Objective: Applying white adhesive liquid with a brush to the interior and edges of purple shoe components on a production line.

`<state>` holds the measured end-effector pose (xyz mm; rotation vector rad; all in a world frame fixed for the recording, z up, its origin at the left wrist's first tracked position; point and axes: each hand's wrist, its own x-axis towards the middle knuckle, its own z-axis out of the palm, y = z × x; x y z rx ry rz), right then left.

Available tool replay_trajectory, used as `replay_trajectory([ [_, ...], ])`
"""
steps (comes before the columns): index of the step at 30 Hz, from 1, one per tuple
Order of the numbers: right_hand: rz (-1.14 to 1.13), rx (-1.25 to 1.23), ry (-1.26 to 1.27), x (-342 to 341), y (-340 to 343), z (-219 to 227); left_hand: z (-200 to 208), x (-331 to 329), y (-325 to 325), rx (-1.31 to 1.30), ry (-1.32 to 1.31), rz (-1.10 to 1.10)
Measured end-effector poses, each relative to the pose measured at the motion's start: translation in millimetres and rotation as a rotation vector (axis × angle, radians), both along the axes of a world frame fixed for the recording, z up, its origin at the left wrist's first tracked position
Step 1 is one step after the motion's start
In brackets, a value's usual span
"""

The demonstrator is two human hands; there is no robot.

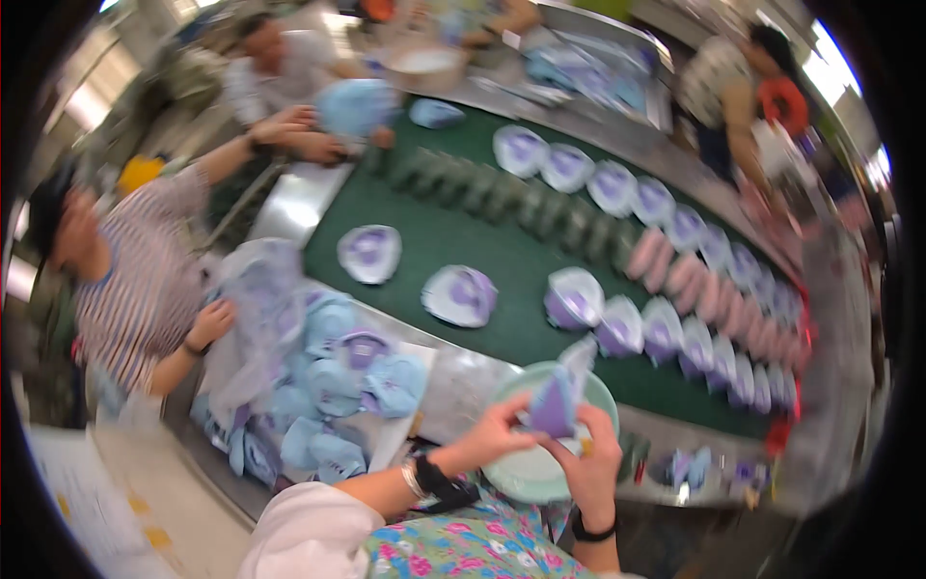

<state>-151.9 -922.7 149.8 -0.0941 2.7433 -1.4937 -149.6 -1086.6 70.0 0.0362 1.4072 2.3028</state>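
Over a mint-green basin (600,379), my two hands hold a blue and purple piece (553,405) that looks like a fabric shoe upper, with a whitish flap pointing up. My left hand (499,427) pinches its left side. My right hand (592,457) grips its right and lower side, thumb and fingers closed on it. White material lies in the basin below. To the left is a heap of similar light blue pieces (333,386), partly under a clear plastic bag (256,318). Blur hides the fine details.
A green conveyor belt (386,318) carries rows of white-lined purple pieces (577,297), with dark green (521,207) and pink (690,280) shoe-shaped things between. Co-workers stand at the left, one in a striped shirt (145,261), and at the far right. Small items lie on the metal edge (637,492).
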Motion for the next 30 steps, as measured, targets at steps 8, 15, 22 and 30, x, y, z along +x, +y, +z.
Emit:
replay_trajectory([
  [8, 0.098, -0.266, -0.328, 54.4, 13.1, 33.9, 26.5, 21.0, -36.7, 0.11, 0.088, -0.118],
  [15, 0.535, -0.041, -0.128, 73.8, 30.0, 36.9, 88.7, 55.7, -12.7, -0.346, 0.581, -0.254],
  [22, 0.105, 0.002, -0.106, 90.3, 67.4, 22.8, 75.1, 81.1, -26.2, 0.003, 0.204, -0.049],
  [30, 0.234, 0.174, -0.308, 95.9, 88.9, -8.2, 68.4, 120.5, -63.9, -0.228, 0.433, -0.88],
])
